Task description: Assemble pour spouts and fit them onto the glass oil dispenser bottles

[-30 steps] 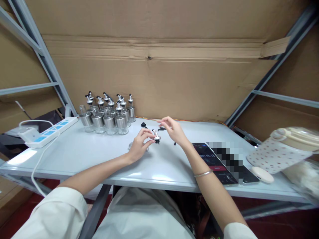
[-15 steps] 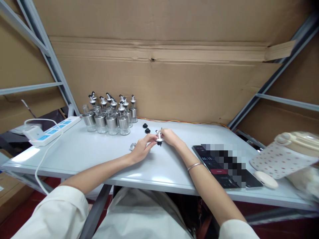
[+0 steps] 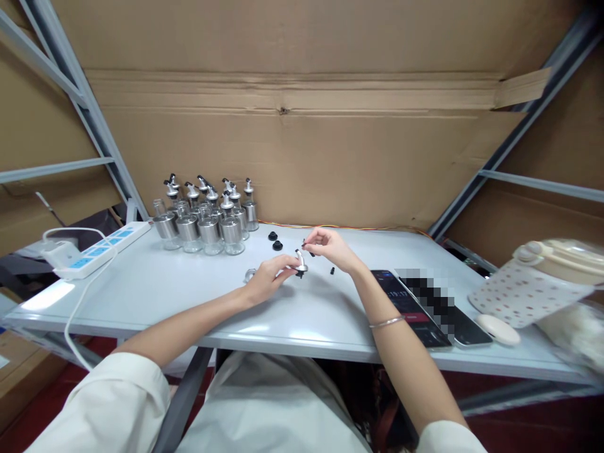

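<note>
My left hand (image 3: 268, 280) is closed on a silver pour spout (image 3: 301, 261) with a black stopper at its base, holding it just above the table. Up and to the right of the spout, my right hand (image 3: 330, 246) pinches a small black piece (image 3: 304, 243) between thumb and fingertips, apart from the spout. Another tiny black part (image 3: 332, 270) lies on the table below my right hand. Behind the left hand, a silver ring (image 3: 250, 275) is partly hidden. Two black round stoppers (image 3: 278, 245) rest farther back.
Glass bottles with steel sleeves (image 3: 210, 236) stand in a group at the back left, several topped with spouts. A power strip (image 3: 101, 251) with a white cable lies at the left. To the right are a phone (image 3: 410, 308), a white round object (image 3: 498, 329) and a dotted container (image 3: 507, 289).
My right hand has moved up and right, away from the spout, with the small black piece in its fingers. A tiny black part now shows on the table. My left hand stays nearly in place.
</note>
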`<state>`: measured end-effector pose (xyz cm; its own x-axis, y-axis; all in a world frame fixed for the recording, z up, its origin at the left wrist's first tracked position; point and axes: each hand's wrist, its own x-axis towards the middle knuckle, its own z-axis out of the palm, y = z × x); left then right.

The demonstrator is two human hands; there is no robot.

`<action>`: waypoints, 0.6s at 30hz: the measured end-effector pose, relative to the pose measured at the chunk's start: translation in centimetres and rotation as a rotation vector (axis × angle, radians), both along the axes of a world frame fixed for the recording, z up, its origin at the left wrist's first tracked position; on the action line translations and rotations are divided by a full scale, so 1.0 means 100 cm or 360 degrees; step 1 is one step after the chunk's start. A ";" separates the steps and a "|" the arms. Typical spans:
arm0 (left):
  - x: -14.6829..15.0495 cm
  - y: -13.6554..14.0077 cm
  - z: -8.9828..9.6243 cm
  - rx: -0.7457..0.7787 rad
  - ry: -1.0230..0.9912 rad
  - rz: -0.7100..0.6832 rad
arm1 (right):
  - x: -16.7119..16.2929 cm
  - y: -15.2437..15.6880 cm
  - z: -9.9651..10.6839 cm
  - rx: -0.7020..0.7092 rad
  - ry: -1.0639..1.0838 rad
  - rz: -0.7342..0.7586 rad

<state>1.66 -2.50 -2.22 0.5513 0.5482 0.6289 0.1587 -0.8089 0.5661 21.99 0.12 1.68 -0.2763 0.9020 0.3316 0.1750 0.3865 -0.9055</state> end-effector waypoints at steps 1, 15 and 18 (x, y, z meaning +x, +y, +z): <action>0.000 0.000 0.000 0.0015 0.0018 -0.0006 | 0.000 -0.002 0.002 -0.0027 0.0043 0.0015; -0.001 0.001 0.000 0.0160 0.0085 0.0038 | -0.004 -0.012 0.011 -0.0157 -0.0010 0.0075; -0.001 0.001 -0.001 0.0154 0.0086 0.0040 | -0.005 -0.014 0.013 -0.0175 0.0009 0.0073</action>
<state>1.58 -2.36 -2.33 0.5727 0.5003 0.6494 0.2076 -0.8548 0.4755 21.49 -1.25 2.96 -0.3163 0.9196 0.2329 0.1542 0.2920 -0.9439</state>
